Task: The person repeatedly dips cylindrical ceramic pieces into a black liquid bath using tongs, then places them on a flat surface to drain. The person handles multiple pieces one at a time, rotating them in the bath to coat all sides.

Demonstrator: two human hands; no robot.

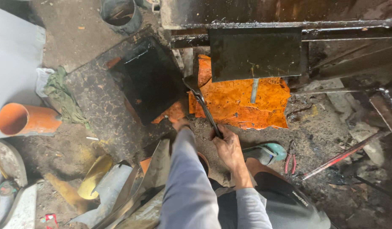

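My right hand (228, 149) grips the lower end of a long dark wrench (202, 104). The wrench slants up and to the left, and its head lies at the right edge of a black square tray (150, 78) that holds dark liquid. My left hand (179, 124) reaches forward in a grey sleeve. Only its knuckles show, at the tray's near corner, beside a rusty orange sheet (242, 104). Whether it holds anything is hidden. The tray rests on a mottled dark slab (100, 108).
A dark metal plate (255, 53) overhangs the orange sheet. An orange pipe (24, 119) and a green rag (62, 97) lie at the left, with a metal bucket (121, 15) beyond them. Red-handled pliers (290, 159), a teal shoe (267, 152) and a red rod (340, 157) lie at the right. Sheet-metal scraps (119, 186) are at the lower left.
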